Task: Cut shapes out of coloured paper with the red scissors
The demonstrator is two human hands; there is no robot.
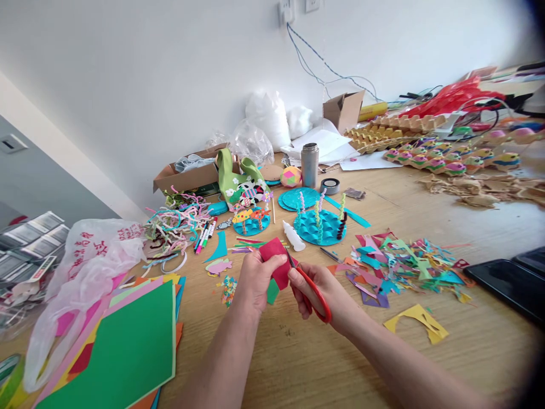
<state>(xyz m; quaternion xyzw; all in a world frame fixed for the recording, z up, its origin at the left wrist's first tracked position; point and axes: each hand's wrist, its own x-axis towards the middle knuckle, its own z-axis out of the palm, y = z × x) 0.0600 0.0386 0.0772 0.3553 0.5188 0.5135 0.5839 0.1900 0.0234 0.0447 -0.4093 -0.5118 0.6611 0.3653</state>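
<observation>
My left hand (253,279) pinches a piece of red paper (272,250) above the middle of the table. Closed around red-handled scissors (318,301), my right hand (317,287) brings the blades against the paper's right edge. A scrap of green paper (272,291) shows just below the red piece. Beyond the hands stand a blue egg-tray disc (313,230) with upright pipe cleaners and a smaller blue disc (255,226) bearing paper fish. A white glue bottle (293,237) lies between them. A pink paper fish (218,267) rests left of my left hand.
Coloured paper scraps (409,267) are heaped at right, near a dark phone (506,284). Green card sheets (114,341) and a plastic bag (97,250) lie at left. Pipe cleaners (183,218), markers (205,236), a metal flask (310,165) and egg trays (378,136) stand farther back.
</observation>
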